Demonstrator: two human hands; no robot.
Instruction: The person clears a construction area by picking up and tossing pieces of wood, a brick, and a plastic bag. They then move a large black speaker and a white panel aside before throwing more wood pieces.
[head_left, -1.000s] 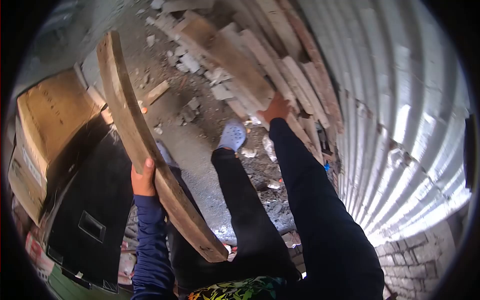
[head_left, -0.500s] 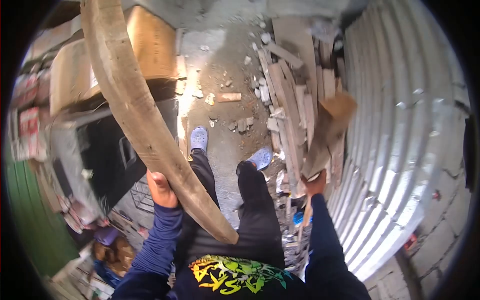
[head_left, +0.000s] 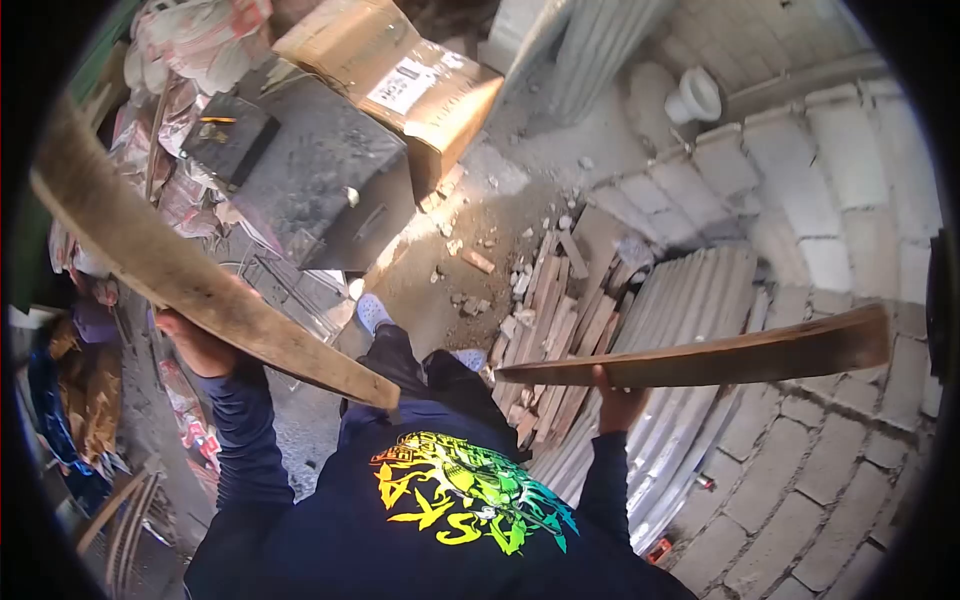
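A long wooden plank [head_left: 200, 270] crosses the left side of the view, its near end in front of my shirt. My left hand [head_left: 197, 343] is closed against its lower edge, most fingers hidden beneath the wood. On the right, a second wooden board [head_left: 700, 362] extends sideways toward the block wall. My right hand [head_left: 620, 402] grips this board from below, near its inner end. Below the boards lie a pile of wood scraps [head_left: 548, 318] and corrugated metal sheets [head_left: 690, 300].
A cardboard box [head_left: 440, 100] sits by a dark cabinet [head_left: 350, 150] at the upper left. Rubble [head_left: 470, 300] lies on the floor near my feet. Concrete block walls [head_left: 790, 480] stand at the right, with a white toilet bowl [head_left: 693, 97] at the upper right.
The view has turned, bringing the block walls and toilet bowl into sight. The right board has swung from pointing away to lying sideways. Both hands still hold their wood.
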